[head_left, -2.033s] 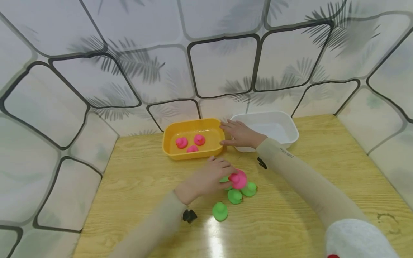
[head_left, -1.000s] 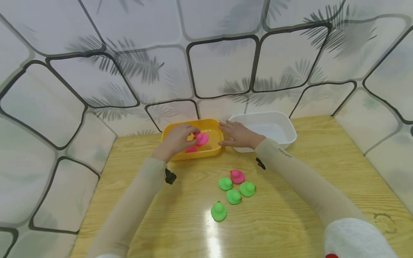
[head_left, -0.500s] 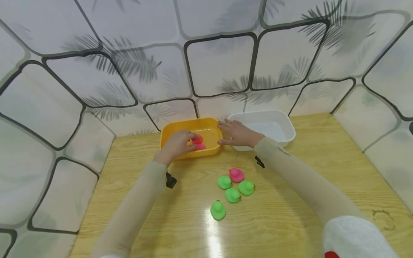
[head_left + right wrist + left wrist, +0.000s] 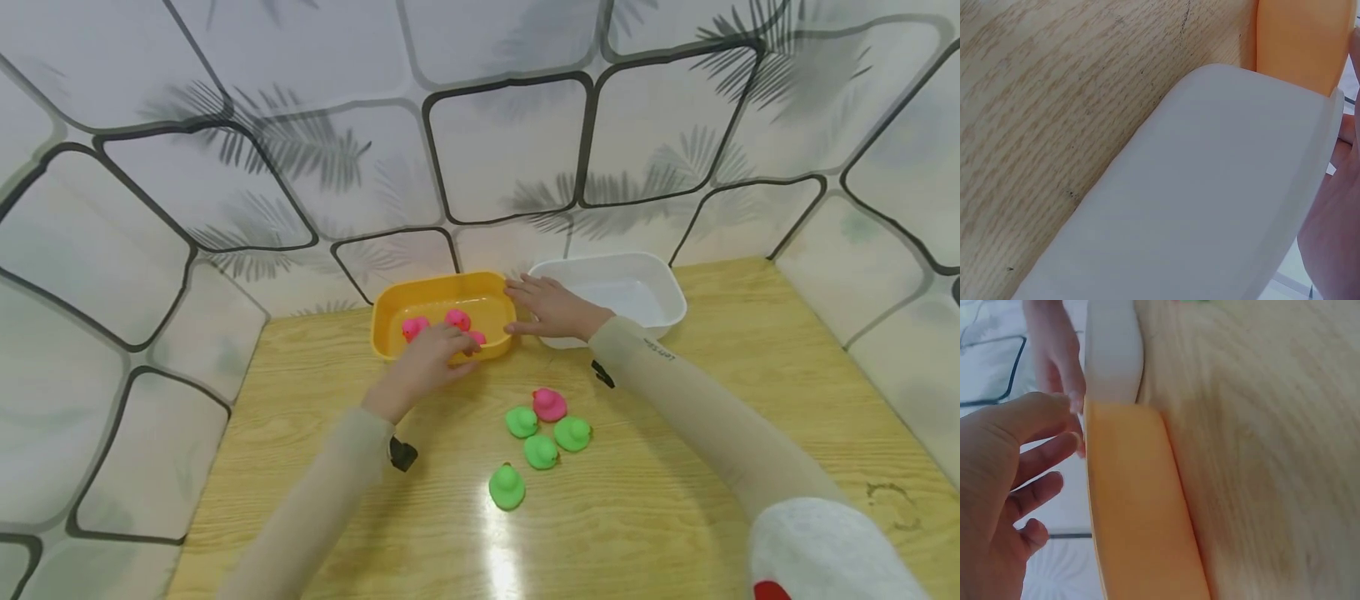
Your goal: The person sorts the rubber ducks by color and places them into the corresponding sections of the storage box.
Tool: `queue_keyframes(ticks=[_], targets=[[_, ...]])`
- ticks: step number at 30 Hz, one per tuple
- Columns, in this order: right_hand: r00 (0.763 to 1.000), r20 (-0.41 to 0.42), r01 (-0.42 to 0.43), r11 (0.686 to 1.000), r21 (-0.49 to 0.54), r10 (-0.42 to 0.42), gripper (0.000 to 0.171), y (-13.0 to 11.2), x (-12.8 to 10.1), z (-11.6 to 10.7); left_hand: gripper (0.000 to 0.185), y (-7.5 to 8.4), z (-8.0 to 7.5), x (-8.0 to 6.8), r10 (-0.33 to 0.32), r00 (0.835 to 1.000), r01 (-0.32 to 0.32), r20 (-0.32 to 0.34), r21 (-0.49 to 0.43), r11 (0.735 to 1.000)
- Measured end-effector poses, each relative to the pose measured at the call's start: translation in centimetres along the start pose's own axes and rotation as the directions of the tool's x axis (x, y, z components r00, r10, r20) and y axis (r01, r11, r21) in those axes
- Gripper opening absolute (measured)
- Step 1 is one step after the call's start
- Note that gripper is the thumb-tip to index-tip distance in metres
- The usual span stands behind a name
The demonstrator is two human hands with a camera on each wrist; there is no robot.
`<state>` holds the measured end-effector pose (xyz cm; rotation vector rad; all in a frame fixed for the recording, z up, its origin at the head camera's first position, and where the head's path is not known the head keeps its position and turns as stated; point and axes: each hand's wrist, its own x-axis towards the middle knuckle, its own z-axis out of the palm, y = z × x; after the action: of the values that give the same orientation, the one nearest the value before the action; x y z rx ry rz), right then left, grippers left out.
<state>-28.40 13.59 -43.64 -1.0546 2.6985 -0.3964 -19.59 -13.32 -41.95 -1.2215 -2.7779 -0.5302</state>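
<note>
Your sleeve print point(image 4: 660, 353) near the yellow tub point(image 4: 390, 332) is unreadable. Left hand point(image 4: 429, 360) hangs loose and empty; right hand point(image 4: 551, 308) lies flat across both tubs' rims.

Your head camera looks forward and down from above the near edge of the wooden table point(image 4: 675, 508), taking in the whole top, with the yellow tub point(image 4: 442, 310) against the far patterned wall. Your left wrist camera sits very close to the yellow tub point(image 4: 1138, 512), looking along its outer wall from just outside, with the tabletop point(image 4: 1272, 456) running past on one side. Your right wrist camera presses close against the white tub point(image 4: 1197, 200) beside the yellow tub point(image 4: 1300, 40), facing its outer wall. All three views share the spot where the yellow tub meets the white tub point(image 4: 645, 287).
</note>
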Motion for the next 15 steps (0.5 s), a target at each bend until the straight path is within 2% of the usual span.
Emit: queue_keyframes(ticks=[3,8,15], targets=[[1.000,-0.005,0.000,1.000,-0.008,0.000,0.081,-0.1,0.0,-0.1,0.021,1.0,0.6,-0.3,0.034,0.999,-0.033,-0.006,0.029,0.999],[1.000,-0.014,-0.004,1.000,-0.013,0.003,0.081,-0.3,-0.1,-0.2,0.026,2.9,1.7,-0.3,0.050,0.996,-0.052,0.075,0.029,0.998],[1.000,-0.015,-0.007,1.000,-0.026,0.006,0.081,-0.5,-0.1,-0.2,0.028,5.0,3.1,0.6,0.103,0.986,-0.104,0.132,-0.006,0.995]])
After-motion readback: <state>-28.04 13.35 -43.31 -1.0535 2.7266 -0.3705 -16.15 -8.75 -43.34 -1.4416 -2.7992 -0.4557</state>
